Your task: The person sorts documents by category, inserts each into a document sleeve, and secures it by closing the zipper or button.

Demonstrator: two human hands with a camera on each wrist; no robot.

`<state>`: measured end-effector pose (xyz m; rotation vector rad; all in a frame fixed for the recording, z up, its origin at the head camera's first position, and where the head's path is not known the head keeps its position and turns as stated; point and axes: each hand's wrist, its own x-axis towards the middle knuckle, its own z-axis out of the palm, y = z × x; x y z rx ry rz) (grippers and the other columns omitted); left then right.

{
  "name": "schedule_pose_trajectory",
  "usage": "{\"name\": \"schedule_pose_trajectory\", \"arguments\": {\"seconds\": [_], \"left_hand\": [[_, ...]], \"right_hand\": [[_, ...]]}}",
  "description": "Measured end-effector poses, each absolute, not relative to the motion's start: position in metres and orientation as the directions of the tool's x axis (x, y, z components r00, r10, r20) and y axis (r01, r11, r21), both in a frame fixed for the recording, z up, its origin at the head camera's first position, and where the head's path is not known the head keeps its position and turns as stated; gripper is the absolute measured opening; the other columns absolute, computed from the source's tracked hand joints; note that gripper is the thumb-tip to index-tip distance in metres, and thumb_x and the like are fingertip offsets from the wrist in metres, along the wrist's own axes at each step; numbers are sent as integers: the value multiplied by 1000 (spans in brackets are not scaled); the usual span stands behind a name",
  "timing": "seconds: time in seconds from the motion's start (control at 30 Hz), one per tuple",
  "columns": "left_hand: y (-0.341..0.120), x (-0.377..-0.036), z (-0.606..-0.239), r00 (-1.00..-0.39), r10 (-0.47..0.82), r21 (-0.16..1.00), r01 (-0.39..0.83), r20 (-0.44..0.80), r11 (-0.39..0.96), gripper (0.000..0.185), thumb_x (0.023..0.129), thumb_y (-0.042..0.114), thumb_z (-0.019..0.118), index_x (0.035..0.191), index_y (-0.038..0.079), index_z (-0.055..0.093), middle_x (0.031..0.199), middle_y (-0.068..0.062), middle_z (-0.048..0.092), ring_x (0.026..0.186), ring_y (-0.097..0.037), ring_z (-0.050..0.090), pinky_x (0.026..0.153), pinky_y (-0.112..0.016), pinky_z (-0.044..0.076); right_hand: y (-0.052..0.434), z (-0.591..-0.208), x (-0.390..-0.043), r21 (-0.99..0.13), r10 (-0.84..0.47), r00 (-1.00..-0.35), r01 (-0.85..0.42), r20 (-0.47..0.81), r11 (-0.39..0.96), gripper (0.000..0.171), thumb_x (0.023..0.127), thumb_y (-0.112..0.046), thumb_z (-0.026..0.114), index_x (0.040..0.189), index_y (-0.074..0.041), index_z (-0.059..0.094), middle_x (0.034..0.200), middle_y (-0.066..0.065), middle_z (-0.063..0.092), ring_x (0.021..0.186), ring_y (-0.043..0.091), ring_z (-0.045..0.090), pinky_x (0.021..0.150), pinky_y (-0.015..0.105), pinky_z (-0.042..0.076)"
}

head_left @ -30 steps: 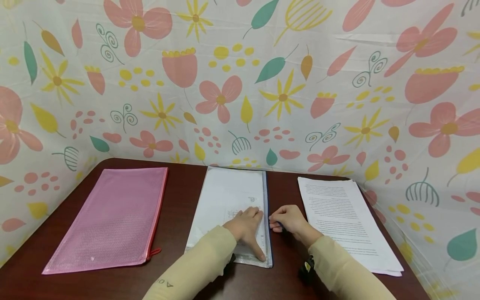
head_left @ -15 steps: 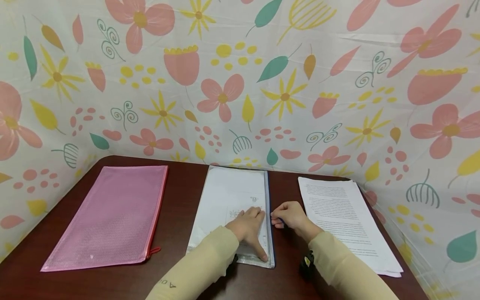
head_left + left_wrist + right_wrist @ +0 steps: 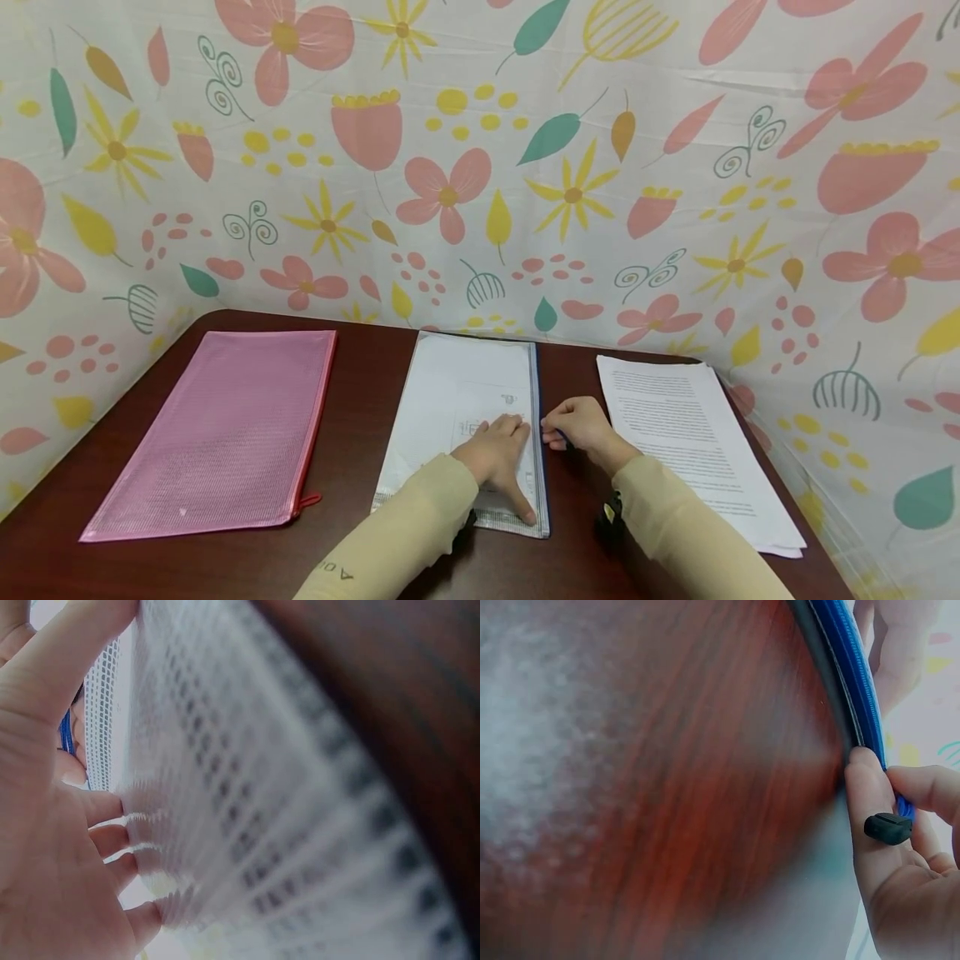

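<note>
The clear mesh zipper pouch (image 3: 457,375) lies flat mid-table, between a pink mesh zipper pouch (image 3: 225,433) at left and a stack of printed sheets (image 3: 675,442) at right, all on the dark wood-grain table (image 3: 360,400). The left hand (image 3: 495,457) rests on the clear pouch, thumb spread wide from the fingers. The right hand (image 3: 581,429), fingers curled, pinches the blue zipper cord (image 3: 906,806) at the pouch's right edge.
</note>
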<state>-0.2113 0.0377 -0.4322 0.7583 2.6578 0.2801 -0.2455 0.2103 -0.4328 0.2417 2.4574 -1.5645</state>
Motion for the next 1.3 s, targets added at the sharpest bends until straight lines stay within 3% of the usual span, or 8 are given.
{"name": "schedule_pose_trajectory", "arguments": {"seconds": [1.3], "left_hand": [[38,-206,-423,-795,535,267,469,-287,841,130,49,68,81,150,11,23,157,-6,20,145,-23,17,117,-43,21]], "right_hand": [[209,-433,-285,-881,80,-960,277,-267,382,15,85,-2,63,93,11,63,69,10,68,57,13,65,59,29,58]]}}
